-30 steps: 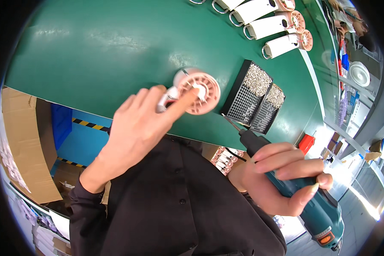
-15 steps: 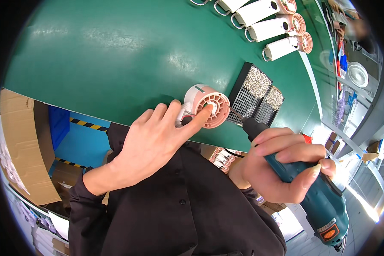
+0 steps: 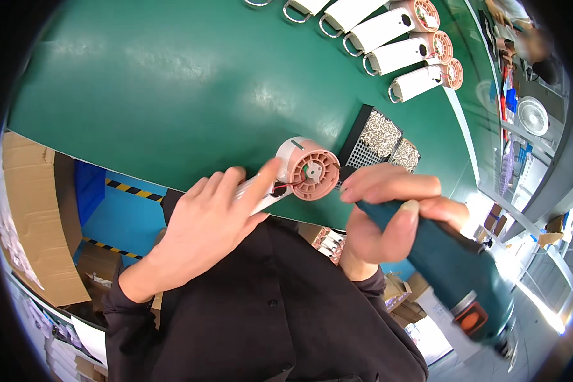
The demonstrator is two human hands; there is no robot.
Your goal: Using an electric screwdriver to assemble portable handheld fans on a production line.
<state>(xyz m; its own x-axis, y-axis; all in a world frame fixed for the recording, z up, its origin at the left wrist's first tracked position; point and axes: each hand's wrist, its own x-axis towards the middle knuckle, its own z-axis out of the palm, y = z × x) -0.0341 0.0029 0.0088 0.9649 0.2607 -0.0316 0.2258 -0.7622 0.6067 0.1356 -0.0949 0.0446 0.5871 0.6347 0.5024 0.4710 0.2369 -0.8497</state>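
My left hand point(image 3: 204, 223) closes round the white handle of a small device, which looks like a handheld fan. Its round pink head point(image 3: 314, 178) faces up, with radial ribs, a pale centre piece and thin red and dark wires at its side. My right hand point(image 3: 391, 213) grips a teal electric screwdriver point(image 3: 468, 270) held at a slant. The screwdriver's dark front end lies by the right rim of the head; whether the tip touches is hard to tell. Behind it stands a black gridded tray point(image 3: 361, 155) with many small silvery screws point(image 3: 381, 132).
Several similar white and pink units point(image 3: 401, 56) lie in a row at the far right of the green table point(image 3: 153, 95). A cardboard box point(image 3: 35, 216) and a blue bin point(image 3: 90, 192) stand left below the table edge. More pink and white parts point(image 3: 330, 242) show below the edge.
My left index finger has come off the head's centre and back beside it. My right hand has moved left with the screwdriver, closer to the head. The view has shifted slightly.
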